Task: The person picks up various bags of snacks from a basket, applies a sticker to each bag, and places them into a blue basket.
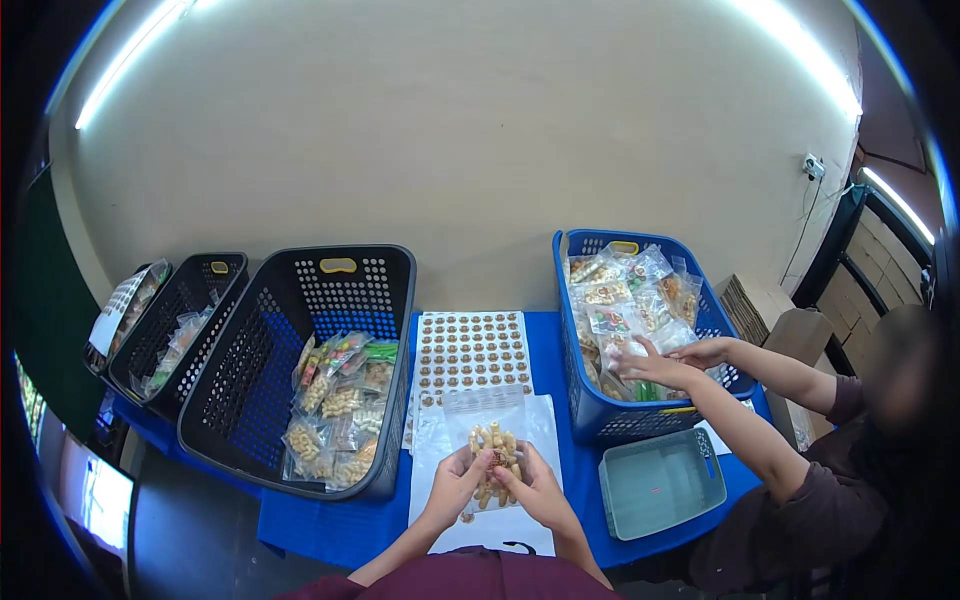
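Observation:
A clear zip bag (pixel 490 438) of short tan snack pieces is upright between my two hands, its seal strip at the top. My left hand (pixel 455 490) grips its left side, and my right hand (pixel 543 492) grips the right. Both thumbs press on the bag's front, right at a small round brown sticker (pixel 497 458). White paper (pixel 545 430) lies beneath the bag. Just beyond it are sheets of round brown stickers (pixel 473 352) in rows.
A large black basket (pixel 215 400) with filled bags stands at left, two smaller black baskets (pixel 180 395) beyond it. At right, a co-worker's hands (pixel 665 362) reach into a blue basket (pixel 610 425) of filled bags. In front sits a grey-green tray (pixel 660 495).

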The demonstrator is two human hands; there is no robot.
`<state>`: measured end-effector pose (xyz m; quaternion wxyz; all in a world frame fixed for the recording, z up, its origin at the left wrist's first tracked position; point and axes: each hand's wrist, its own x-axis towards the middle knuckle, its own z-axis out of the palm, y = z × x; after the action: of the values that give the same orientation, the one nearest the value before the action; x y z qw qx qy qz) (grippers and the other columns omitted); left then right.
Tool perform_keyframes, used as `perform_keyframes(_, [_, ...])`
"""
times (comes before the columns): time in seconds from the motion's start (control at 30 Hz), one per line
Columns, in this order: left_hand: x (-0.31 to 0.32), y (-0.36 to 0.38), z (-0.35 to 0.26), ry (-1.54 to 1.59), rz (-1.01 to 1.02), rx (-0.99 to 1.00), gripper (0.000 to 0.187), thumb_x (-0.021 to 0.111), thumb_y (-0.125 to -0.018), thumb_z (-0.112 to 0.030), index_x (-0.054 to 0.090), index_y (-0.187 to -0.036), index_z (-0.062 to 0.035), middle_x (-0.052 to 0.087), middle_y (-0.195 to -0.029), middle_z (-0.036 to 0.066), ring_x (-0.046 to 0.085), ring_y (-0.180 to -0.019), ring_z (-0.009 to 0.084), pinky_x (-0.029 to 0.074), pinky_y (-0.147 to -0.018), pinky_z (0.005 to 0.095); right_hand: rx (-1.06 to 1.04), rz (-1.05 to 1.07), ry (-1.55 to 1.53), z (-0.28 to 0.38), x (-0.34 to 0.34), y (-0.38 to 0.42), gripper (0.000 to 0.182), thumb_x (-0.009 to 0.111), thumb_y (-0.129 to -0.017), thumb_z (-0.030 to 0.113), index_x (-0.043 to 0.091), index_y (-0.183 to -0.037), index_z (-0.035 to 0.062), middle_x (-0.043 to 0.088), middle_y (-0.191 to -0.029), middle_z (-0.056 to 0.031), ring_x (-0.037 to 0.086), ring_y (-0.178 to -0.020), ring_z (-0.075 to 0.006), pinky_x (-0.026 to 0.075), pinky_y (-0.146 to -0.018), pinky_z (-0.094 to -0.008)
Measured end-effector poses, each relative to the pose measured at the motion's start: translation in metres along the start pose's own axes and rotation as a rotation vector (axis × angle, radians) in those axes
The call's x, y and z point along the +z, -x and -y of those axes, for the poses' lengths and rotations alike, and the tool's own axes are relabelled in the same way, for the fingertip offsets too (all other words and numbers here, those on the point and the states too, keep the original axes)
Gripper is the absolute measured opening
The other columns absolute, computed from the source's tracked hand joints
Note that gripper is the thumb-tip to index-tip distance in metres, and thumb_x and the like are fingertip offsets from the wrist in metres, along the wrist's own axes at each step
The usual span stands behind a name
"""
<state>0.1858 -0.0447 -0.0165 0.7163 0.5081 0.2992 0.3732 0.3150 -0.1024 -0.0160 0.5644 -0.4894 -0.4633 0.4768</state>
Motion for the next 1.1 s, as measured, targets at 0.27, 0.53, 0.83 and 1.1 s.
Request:
perform_keyframes(0.27, [-0.013, -0.005, -0.003, -0.089, 0.095, -0.023, 0.034, 0.049, -0.088, -0.028, 0.054, -0.102, 0.0014, 0.059, -0.087, 0.004, 0.051, -0.074, 0.0051, 0.041, -0.065, 0.0198, 0.053, -0.04, -0.013, -0.001, 0.002, 0.0, 0.036, 0.049, -0.086, 0.011, 0.035, -0.117, -0.0034, 0.055, -0.089, -0.0064, 0.054, -0.077, -0.0093, 0.042, -0.057, -0.0208])
perform_keyframes(0.53, [-0.02, 0.001, -0.003, -0.064, 0.159, -0.045, 0.028, 0.055, -0.084, -0.018, 0.052, -0.104, 0.0008, 0.059, -0.091, 0.004, 0.055, -0.078, 0.0068, 0.044, -0.067, 0.0201, 0.119, -0.038, -0.24, 0.003, 0.01, -0.002, 0.038, 0.051, -0.086, 0.015, 0.035, -0.117, -0.0024, 0.058, -0.089, -0.0103, 0.055, -0.073, -0.0088, 0.042, -0.058, -0.0199])
perform_keyframes(0.83, [-0.025, -0.001, -0.004, -0.042, 0.246, -0.057, 0.033, 0.055, -0.083, -0.015, 0.048, -0.11, 0.0012, 0.058, -0.096, 0.005, 0.056, -0.083, 0.0088, 0.045, -0.072, 0.022, 0.119, -0.089, -0.331, -0.008, 0.01, -0.002, 0.036, 0.051, -0.086, 0.02, 0.04, -0.113, -0.003, 0.058, -0.093, -0.011, 0.057, -0.08, -0.0118, 0.046, -0.068, -0.0224])
perform_keyframes(1.1, [-0.02, -0.005, 0.005, -0.094, 0.247, -0.065, 0.033, 0.055, -0.084, -0.018, 0.047, -0.11, 0.0014, 0.056, -0.098, 0.006, 0.054, -0.086, 0.0087, 0.044, -0.073, 0.0229, 0.09, -0.109, -0.235, -0.015, 0.005, -0.007, 0.037, 0.052, -0.086, 0.022, 0.045, -0.112, -0.0035, 0.057, -0.094, -0.0086, 0.056, -0.082, -0.0118, 0.045, -0.072, -0.0226])
